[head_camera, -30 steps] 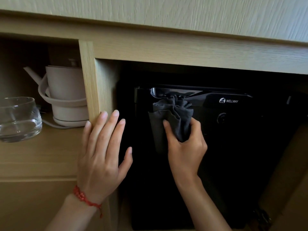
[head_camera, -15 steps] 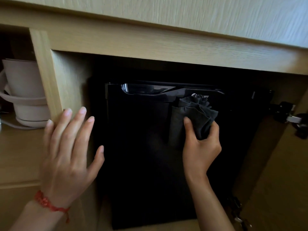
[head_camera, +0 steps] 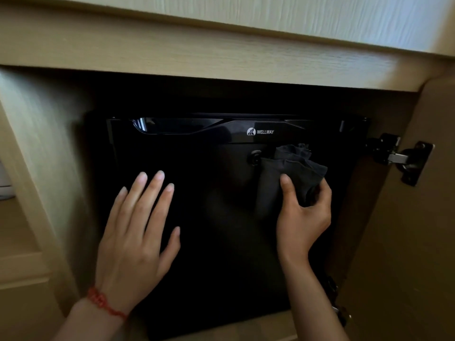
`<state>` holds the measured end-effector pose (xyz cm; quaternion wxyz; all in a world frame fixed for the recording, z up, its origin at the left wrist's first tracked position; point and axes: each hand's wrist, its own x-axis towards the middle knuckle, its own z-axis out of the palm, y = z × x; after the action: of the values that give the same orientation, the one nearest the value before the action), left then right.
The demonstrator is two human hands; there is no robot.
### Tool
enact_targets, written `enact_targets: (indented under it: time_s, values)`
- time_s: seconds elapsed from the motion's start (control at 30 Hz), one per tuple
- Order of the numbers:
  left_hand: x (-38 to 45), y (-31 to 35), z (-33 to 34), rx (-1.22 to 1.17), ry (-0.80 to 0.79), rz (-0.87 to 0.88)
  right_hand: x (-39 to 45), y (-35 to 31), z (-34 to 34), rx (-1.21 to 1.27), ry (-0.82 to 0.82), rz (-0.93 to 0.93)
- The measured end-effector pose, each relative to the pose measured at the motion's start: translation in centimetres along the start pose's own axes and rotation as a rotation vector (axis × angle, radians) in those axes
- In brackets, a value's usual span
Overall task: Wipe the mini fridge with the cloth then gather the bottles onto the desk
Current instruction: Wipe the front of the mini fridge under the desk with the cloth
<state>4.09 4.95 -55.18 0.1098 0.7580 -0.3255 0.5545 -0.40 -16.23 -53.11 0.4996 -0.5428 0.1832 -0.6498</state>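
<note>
A black mini fridge (head_camera: 221,242) with a glossy top strip and a white WELLWAY logo sits in a wooden cabinet recess. My right hand (head_camera: 302,217) grips a bunched dark grey cloth (head_camera: 293,166) and presses it against the fridge door's upper right, beside a small round lock. My left hand (head_camera: 138,232), a red cord bracelet at its wrist, lies in front of the door's left half with its fingers spread and nothing in it. No bottles are in view.
The desk's wooden edge (head_camera: 221,57) overhangs the recess. The cabinet door (head_camera: 406,242) stands open at the right on black hinges (head_camera: 398,156). A wooden divider (head_camera: 37,168) bounds the recess at the left, with a shelf (head_camera: 14,230) beyond it.
My right hand has carried the cloth rightward across the top of the fridge door and slightly down. My left hand has left the divider for the door. The view has shifted right, losing the kettle and glass.
</note>
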Motion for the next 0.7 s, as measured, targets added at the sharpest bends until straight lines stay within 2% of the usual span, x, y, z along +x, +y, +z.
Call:
enact_targets:
  time_s: [0.23, 0.43, 0.57, 0.7]
  values:
    - [-0.6, 0.8, 1.9, -0.066, -0.150, -0.070, 0.6, 0.7, -0.8, -0.029, 0.002, -0.067]
    - [-0.8, 0.9, 2.1, -0.072, -0.141, -0.070, 0.8, 2.3, -0.5, -0.204, 0.012, -0.465]
    - [-0.9, 0.8, 2.3, -0.065, -0.134, -0.057, 0.8, 3.0, -0.4, -0.270, -0.006, -0.482]
    - [-1.0, 0.9, 2.5, -0.083, -0.126, -0.065, 0.4, 3.2, -0.6, -0.289, -0.051, -0.382]
